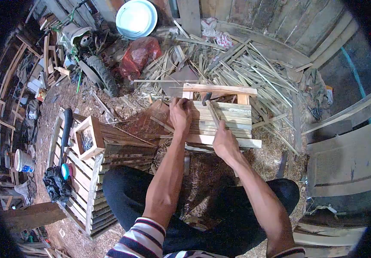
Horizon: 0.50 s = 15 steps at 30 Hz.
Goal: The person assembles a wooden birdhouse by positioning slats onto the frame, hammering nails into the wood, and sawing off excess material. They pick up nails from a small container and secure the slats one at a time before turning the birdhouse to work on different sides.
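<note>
My right hand (226,142) is wrapped round the wooden handle of a hammer (214,113). The hammer's dark head lies over the upper part of a slatted wooden panel (222,122), close to a pale wooden strip (224,89) along its far side. At the panel's upper left corner, my left hand (180,116) is closed with its fingertips pinched together; whatever they hold is too small or hidden to name. The panel is made of several narrow slats side by side and sits in front of my knees.
To my left stands a slatted crate (93,189) bearing a small wooden box (88,139) of what look like nails, a long black-handled tool (66,129) and a black plastic bag (57,184). Loose wood strips (254,69) are heaped beyond the panel, beside a red plastic bag (140,56).
</note>
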{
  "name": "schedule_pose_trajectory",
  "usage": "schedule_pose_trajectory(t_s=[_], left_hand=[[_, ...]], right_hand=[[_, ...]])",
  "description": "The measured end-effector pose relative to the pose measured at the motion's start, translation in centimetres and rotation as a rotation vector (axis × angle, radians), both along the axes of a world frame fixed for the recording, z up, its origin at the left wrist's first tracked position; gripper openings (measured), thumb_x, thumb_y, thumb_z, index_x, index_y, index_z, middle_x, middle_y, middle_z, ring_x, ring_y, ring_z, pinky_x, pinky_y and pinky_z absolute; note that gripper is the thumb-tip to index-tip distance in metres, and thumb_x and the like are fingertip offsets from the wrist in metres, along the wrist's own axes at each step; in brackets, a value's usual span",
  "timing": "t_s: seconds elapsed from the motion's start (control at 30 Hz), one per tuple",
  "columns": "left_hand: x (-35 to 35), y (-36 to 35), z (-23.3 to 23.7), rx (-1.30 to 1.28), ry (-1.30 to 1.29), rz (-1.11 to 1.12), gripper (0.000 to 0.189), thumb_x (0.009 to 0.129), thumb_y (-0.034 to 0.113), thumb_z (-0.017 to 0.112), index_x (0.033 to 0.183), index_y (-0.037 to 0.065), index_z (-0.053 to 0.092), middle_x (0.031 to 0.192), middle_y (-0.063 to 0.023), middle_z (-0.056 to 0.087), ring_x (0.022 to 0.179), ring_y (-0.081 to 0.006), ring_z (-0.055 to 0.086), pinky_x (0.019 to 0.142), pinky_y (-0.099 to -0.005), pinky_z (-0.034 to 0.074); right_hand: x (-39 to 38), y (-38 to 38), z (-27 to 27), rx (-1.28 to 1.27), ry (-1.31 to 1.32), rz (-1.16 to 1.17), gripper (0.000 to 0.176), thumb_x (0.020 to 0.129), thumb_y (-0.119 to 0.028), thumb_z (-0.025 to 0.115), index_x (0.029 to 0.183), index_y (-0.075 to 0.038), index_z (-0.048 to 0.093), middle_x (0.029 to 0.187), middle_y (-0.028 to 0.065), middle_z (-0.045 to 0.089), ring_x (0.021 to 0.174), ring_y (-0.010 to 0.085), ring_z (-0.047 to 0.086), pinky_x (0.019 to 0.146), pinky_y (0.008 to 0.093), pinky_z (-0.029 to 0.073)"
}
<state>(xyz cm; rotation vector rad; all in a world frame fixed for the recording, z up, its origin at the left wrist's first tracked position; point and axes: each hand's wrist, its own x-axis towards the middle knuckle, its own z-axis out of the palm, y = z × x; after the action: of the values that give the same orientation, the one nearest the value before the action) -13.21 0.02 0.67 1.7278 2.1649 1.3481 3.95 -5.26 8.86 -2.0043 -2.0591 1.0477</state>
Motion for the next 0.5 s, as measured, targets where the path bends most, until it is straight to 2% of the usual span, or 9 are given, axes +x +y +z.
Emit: schedule_pose_trajectory(t_s=[0.17, 0.43, 0.5], left_hand=[[0.4, -0.2, 0.7, 0.019, 0.009, -0.016, 0.017, 0.073, 0.005, 0.062, 0.09, 0.001, 0.065, 0.093, -0.013, 0.058, 0.09, -0.0334, 0.053, 0.08, -0.04, 0.043], [0.2, 0.1, 0.6, -0.022, -0.007, -0.016, 0.021, 0.071, 0.007, 0.065, 0.091, 0.002, 0.066, 0.092, -0.0126, 0.058, 0.091, -0.0327, 0.053, 0.081, -0.0392, 0.044], [0.2, 0.1, 0.4, -0.04, -0.074, -0.011, 0.019, 0.075, 0.014, 0.067, 0.091, 0.004, 0.067, 0.092, -0.0133, 0.058, 0.091, -0.0311, 0.054, 0.084, -0.0397, 0.043]], right_hand=[[0.0, 0.0, 0.6, -0.002, 0.005, 0.009, 0.037, 0.087, -0.007, 0.04, 0.12, 0.006, 0.034, 0.089, 0.0321, 0.06, 0.086, 0.0443, 0.061, 0.075, 0.0504, 0.05], [0.0, 0.2, -0.3, 0.038, 0.083, -0.045, 0.037, 0.089, -0.011, 0.039, 0.121, 0.007, 0.036, 0.089, 0.0338, 0.059, 0.084, 0.0441, 0.062, 0.074, 0.0488, 0.05], [0.0, 0.4, 1.3, 0.019, 0.145, -0.071, 0.049, 0.082, -0.015, 0.057, 0.121, 0.006, 0.035, 0.097, 0.034, 0.058, 0.088, 0.0436, 0.062, 0.074, 0.0499, 0.049]])
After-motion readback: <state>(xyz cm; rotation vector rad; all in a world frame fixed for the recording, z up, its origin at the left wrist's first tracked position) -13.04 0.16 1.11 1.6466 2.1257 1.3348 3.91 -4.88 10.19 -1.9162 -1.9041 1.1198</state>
